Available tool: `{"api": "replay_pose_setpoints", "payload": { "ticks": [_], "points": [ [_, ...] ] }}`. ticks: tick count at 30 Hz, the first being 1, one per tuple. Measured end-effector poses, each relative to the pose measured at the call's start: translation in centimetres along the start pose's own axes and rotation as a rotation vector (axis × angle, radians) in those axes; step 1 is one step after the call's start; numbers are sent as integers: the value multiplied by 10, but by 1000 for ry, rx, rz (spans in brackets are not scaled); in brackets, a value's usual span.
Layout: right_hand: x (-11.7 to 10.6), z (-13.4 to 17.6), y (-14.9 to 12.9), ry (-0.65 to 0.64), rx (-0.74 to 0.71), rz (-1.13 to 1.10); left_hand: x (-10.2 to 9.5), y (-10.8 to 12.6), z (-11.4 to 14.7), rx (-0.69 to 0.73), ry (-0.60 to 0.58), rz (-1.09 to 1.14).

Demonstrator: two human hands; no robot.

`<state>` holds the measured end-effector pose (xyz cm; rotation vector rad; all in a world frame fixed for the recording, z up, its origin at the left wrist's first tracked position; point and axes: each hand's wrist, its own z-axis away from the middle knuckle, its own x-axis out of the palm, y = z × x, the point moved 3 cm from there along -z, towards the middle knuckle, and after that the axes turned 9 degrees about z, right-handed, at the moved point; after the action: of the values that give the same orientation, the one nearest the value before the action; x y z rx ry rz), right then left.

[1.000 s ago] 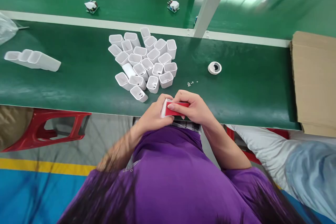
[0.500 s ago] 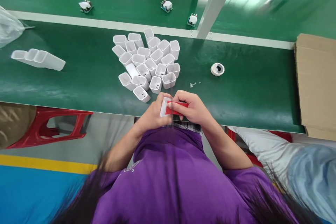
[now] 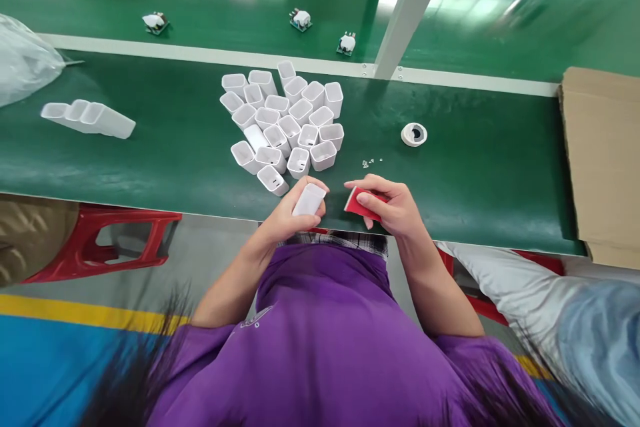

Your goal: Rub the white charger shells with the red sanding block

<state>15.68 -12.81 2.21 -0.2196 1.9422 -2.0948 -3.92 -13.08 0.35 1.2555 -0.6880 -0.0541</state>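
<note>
My left hand (image 3: 293, 210) is closed around a white plastic charger housing (image 3: 309, 199), near the table's front edge. To its right, my right hand (image 3: 395, 207) pinches a flat red piece with a pale edge (image 3: 364, 205) between thumb and fingers; its exact kind is unclear. A gap separates the red piece from the housing. Just beyond my left hand stands a cluster of white housings (image 3: 300, 111), most with open tops facing up, some showing slots inside. One housing (image 3: 255, 138) in the cluster shows a closed face.
Small white scraps (image 3: 371, 163) and a white tape roll (image 3: 414, 134) lie to the right. Cardboard (image 3: 603, 167) covers the right end. Further left are a few housings (image 3: 95, 119) and a plastic bag (image 3: 27, 60). Circuit boards (image 3: 301, 19) sit on the green belt behind the rail. People sit on both sides.
My hands have moved apart: the red piece has come away from the housing to the right. The housing has turned in my left hand. The circuit boards behind have shifted left.
</note>
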Motion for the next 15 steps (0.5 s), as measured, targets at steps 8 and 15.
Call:
{"api": "replay_pose_setpoints", "payload": {
  "ticks": [8, 15],
  "points": [
    [23, -1, -12, -84, -60, 67, 2, 1, 2, -18, 34, -100],
    [39, -12, -25, -94, 14, 166, 8, 2, 4, 65, 126, -513]
  ]
}}
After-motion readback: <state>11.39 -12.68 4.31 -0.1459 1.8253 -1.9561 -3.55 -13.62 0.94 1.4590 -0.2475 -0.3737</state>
